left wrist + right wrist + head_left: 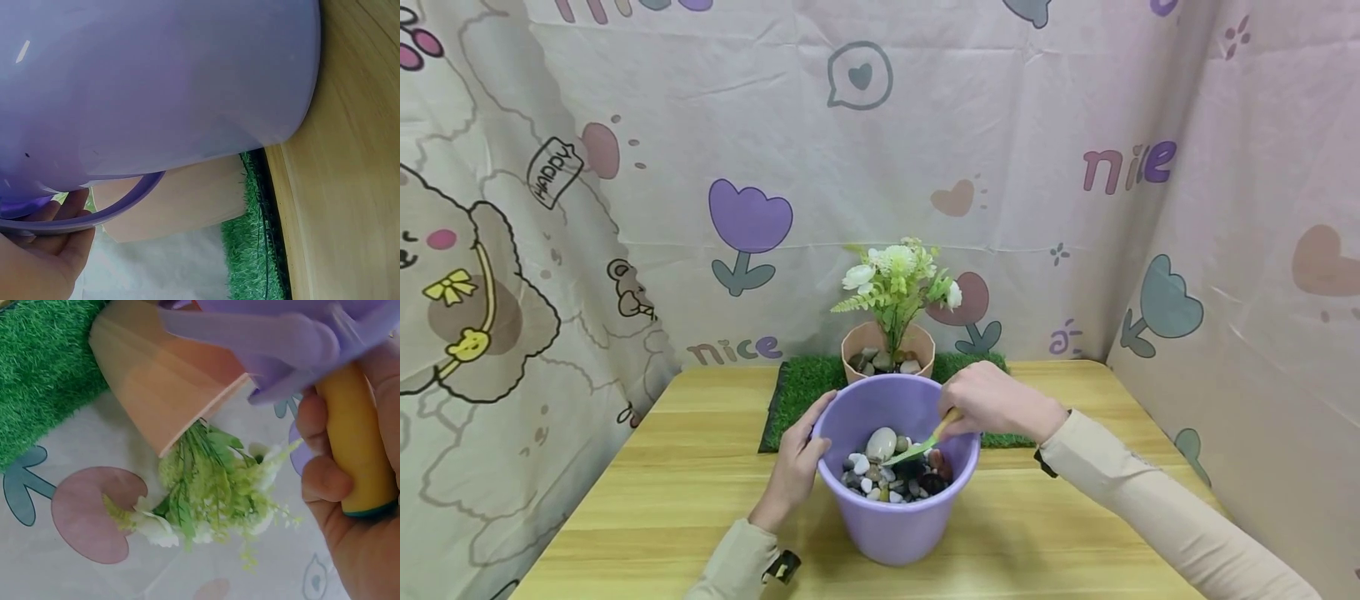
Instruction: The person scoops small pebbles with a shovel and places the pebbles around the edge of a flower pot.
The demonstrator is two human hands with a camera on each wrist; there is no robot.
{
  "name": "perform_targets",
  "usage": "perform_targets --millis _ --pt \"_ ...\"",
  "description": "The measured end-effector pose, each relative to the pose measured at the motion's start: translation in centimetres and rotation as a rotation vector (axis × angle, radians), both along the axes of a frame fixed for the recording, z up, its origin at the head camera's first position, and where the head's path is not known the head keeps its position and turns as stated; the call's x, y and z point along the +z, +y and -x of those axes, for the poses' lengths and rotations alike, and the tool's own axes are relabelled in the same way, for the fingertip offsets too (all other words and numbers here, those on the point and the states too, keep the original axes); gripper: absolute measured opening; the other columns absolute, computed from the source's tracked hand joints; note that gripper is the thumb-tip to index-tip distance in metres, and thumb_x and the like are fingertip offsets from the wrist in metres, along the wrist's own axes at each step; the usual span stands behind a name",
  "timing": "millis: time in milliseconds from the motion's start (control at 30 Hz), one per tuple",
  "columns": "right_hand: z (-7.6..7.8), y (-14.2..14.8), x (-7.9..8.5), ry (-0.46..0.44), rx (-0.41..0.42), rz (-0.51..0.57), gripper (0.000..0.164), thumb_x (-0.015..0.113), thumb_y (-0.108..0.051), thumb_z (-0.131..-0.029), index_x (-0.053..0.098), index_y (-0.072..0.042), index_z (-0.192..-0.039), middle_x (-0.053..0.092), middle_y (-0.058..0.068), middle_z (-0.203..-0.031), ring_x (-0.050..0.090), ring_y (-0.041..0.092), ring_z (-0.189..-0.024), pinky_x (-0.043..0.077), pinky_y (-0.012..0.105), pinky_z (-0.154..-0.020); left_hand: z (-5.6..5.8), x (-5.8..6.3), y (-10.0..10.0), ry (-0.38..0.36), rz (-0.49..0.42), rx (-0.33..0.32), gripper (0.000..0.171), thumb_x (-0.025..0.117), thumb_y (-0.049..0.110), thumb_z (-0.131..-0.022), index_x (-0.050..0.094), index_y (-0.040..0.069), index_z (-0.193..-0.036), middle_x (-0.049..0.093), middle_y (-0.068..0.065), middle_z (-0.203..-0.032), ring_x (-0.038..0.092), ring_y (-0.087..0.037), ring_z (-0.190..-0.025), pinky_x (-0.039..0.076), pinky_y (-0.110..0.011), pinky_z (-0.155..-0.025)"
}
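Note:
A purple plastic bucket [895, 529] stands on the table with stones [880, 446] of mixed colours and sizes inside. My left hand [797, 458] grips its left side at the rim; in the left wrist view, fingers curl around the purple bail handle [128, 203] beside the wall. Over the right rim, my right hand [988, 404] grips a small garden trowel [917, 450] by its yellow handle [359, 450]. The green blade slants down to the left into the bucket, its tip at the stones beside a large pale one.
Behind the bucket, a peach pot [852, 348] holds stones and white artificial flowers [895, 262]. It stands on a green artificial grass mat [797, 387]. The wooden table [647, 508] is bounded at the back and sides by a printed cloth [820, 200].

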State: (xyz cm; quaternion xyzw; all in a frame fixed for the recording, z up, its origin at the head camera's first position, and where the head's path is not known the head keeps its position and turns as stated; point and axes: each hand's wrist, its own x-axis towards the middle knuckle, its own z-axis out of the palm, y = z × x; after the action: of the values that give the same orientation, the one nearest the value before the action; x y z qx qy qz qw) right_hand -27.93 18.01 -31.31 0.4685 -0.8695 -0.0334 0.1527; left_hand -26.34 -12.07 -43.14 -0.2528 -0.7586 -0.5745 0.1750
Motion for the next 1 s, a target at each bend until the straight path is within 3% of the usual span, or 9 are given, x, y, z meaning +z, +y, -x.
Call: perform_targets --millis 233,433,667,1000 --pt "0.2 -0.4 -1.2 0.126 0.069 0.027 0.019 0.077 -0.047 -0.076 0.072 -0.029 -0.074 0.063 -0.016 -0.07 0.057 0.004 -0.066 0.045 0.021 -0.055 0.0 0.1 0.0 0.004 0.006 0.011 0.066 0.044 -0.004 -0.082 0.044 0.006 -0.147 0.05 -0.016 -0.145 0.058 -0.033 -0.121 0.052 -0.031 -0.093" --pt "0.6 -0.9 -2.1 0.173 0.056 0.053 0.02 0.075 -0.05 -0.076 0.072 -0.03 -0.076 0.063 -0.016 -0.072 0.056 0.004 -0.069 0.043 0.018 -0.054 0.0 0.1 0.0 0.003 0.008 0.0 0.066 0.044 -0.005 -0.082 0.044 0.007 -0.147 0.05 -0.016 -0.146 0.058 -0.033 -0.122 0.052 -0.032 -0.094" --pt "0.5 -1.2 -2.5 0.169 0.02 0.111 0.021 0.078 -0.046 -0.074 0.074 -0.026 -0.076 0.066 -0.014 -0.072 0.049 0.004 -0.065 0.034 0.015 -0.05 0.1 0.0 0.0 0.005 0.006 0.002 0.066 0.044 -0.005 -0.082 0.044 0.007 -0.147 0.05 -0.016 -0.146 0.057 -0.032 -0.122 0.052 -0.032 -0.095" --pt "-0.1 -1.8 -2.1 0.087 -0.087 0.01 0.019 0.079 -0.04 -0.076 0.074 -0.022 -0.076 0.062 -0.008 -0.074 0.046 0.011 -0.07 0.037 0.021 -0.054 0.0 0.0 0.0 0.001 0.007 0.01 0.066 0.044 -0.004 -0.082 0.045 0.008 -0.147 0.05 -0.016 -0.146 0.057 -0.033 -0.122 0.052 -0.031 -0.094"
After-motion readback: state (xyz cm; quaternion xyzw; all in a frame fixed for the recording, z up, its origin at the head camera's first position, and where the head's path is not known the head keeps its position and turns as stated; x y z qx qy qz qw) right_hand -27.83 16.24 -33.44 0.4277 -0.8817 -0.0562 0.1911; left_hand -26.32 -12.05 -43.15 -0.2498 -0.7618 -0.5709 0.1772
